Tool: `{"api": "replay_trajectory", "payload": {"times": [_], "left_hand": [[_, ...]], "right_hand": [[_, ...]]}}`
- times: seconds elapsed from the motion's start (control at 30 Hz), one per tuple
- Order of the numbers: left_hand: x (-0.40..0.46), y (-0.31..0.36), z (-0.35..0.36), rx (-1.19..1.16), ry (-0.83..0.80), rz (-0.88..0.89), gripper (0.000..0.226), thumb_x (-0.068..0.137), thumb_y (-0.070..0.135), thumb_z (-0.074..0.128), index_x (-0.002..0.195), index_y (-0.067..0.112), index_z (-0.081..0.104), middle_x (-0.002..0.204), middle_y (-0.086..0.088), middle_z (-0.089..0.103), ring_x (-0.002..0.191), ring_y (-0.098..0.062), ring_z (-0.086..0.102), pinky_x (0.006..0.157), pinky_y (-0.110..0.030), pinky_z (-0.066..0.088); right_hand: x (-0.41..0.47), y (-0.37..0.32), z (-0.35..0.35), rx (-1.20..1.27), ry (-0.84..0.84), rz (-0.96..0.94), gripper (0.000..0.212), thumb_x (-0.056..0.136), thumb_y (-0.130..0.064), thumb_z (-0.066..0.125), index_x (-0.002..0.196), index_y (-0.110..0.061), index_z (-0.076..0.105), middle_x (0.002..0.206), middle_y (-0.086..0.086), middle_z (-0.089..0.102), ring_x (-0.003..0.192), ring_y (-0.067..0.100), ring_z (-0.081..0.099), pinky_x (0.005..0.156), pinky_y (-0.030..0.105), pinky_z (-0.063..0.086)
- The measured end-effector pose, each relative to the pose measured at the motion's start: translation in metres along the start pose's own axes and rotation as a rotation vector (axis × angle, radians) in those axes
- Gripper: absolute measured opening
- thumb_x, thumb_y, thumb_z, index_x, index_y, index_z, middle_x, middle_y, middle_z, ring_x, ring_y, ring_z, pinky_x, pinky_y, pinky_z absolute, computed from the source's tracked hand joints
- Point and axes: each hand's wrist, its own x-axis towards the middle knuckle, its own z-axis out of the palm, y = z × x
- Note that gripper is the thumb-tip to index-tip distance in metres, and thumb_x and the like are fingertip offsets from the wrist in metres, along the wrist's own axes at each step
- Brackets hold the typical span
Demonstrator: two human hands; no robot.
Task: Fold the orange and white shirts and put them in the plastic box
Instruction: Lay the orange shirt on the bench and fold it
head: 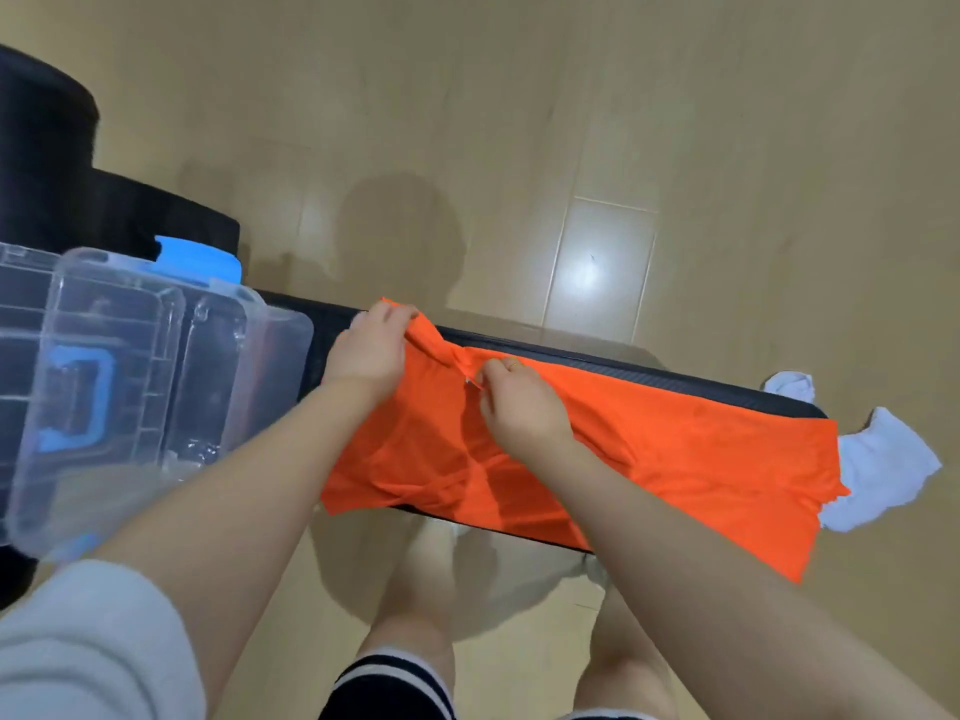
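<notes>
The orange shirt (675,449) lies spread across a narrow black bench (649,374), its right end hanging off the edge. My left hand (371,350) grips the shirt's far left corner. My right hand (519,402) pinches a fold of the same shirt near its far edge. The white shirt (878,470) lies crumpled under the orange shirt's right end, sticking out past the bench. The clear plastic box (156,366) with blue latches stands open and tilted at the bench's left end, close to my left forearm.
The box's lid with a blue handle (78,397) lies at the far left. Black cylindrical shapes (47,158) stand behind the box. Beige wooden floor (571,122) surrounds the bench. My legs are below the bench's near edge.
</notes>
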Motion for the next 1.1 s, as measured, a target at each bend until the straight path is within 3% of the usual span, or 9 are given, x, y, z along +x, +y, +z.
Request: {"api": "replay_trajectory", "payload": {"times": [0.13,0.27,0.43,0.53,0.63,0.77,0.93,1.03,1.1], "left_hand": [[0.051,-0.023,-0.008,0.057,-0.07,-0.035,0.043,0.094,0.025,0.043,0.136,0.016,0.039,0.139,-0.013,0.042,0.127,-0.035,0.038,0.103,-0.044,0.032],[0.079,-0.03,0.0,0.091,-0.253,-0.223,0.056,0.088,0.053,0.046,0.127,0.013,0.051,0.135,-0.014,0.05,0.13,-0.033,0.037,0.108,-0.041,0.025],[0.072,-0.033,-0.008,-0.188,-0.219,-0.153,0.014,0.083,0.024,0.06,0.095,0.019,0.064,0.111,-0.011,0.065,0.109,-0.031,0.055,0.093,-0.035,0.04],[0.052,-0.037,-0.025,-0.452,-0.135,0.049,0.009,0.079,0.009,0.059,0.08,0.017,0.056,0.084,-0.007,0.058,0.087,-0.028,0.056,0.073,-0.028,0.037],[0.02,-0.046,-0.023,-0.226,0.018,0.445,0.011,0.064,0.007,0.052,0.07,0.015,0.054,0.071,-0.006,0.053,0.073,-0.03,0.055,0.064,-0.031,0.031],[-0.02,-0.063,0.003,0.377,0.12,0.744,0.013,0.058,0.005,0.048,0.056,0.017,0.054,0.057,-0.003,0.052,0.051,-0.023,0.052,0.049,-0.027,0.034],[-0.042,-0.063,0.029,0.466,0.008,0.739,0.021,0.061,0.008,0.039,0.049,0.015,0.054,0.065,-0.006,0.06,0.051,-0.023,0.054,0.044,-0.025,0.037],[-0.051,-0.072,0.046,0.481,0.001,0.597,0.025,0.067,0.005,0.04,0.055,0.008,0.061,0.094,-0.019,0.07,0.069,-0.03,0.065,0.054,-0.03,0.049],[-0.058,-0.075,0.053,0.436,0.019,0.383,0.028,0.078,0.0,0.038,0.078,-0.001,0.066,0.128,-0.026,0.056,0.107,-0.036,0.061,0.081,-0.037,0.051]], "right_hand": [[0.039,-0.017,0.029,-0.131,0.095,0.16,0.024,0.088,-0.021,0.048,0.107,-0.006,0.049,0.109,0.015,0.057,0.1,0.035,0.056,0.071,0.04,0.044],[0.049,-0.019,0.042,-0.339,0.198,0.168,0.029,0.054,-0.03,0.069,0.073,-0.013,0.056,0.067,0.004,0.061,0.056,0.026,0.061,0.043,0.026,0.039],[0.046,-0.018,0.04,-0.418,0.206,0.151,0.029,0.047,-0.013,0.081,0.063,-0.015,0.056,0.059,0.002,0.06,0.055,0.026,0.058,0.044,0.024,0.039],[0.039,-0.022,0.037,-0.394,0.202,0.129,0.032,0.048,-0.012,0.083,0.064,-0.013,0.055,0.06,0.003,0.059,0.054,0.027,0.06,0.042,0.024,0.039],[0.029,-0.026,0.042,-0.421,0.177,0.103,0.033,0.048,-0.013,0.084,0.067,-0.015,0.056,0.062,0.003,0.059,0.055,0.025,0.06,0.042,0.024,0.04],[0.007,-0.023,0.057,-0.431,0.148,0.145,0.032,0.052,-0.011,0.082,0.077,-0.019,0.063,0.07,0.001,0.062,0.061,0.023,0.061,0.047,0.025,0.044],[-0.016,-0.009,0.062,-0.422,0.206,0.14,0.036,0.067,-0.012,0.055,0.101,-0.017,0.063,0.101,0.006,0.067,0.087,0.027,0.066,0.066,0.031,0.053],[-0.027,0.006,0.065,-0.372,0.151,0.108,0.052,0.069,-0.008,0.064,0.121,-0.01,0.056,0.126,0.014,0.059,0.113,0.033,0.059,0.09,0.042,0.049],[-0.037,0.015,0.067,-0.336,0.059,0.097,0.061,0.081,-0.017,0.06,0.138,-0.01,0.039,0.147,0.014,0.038,0.134,0.032,0.039,0.108,0.044,0.032]]}}
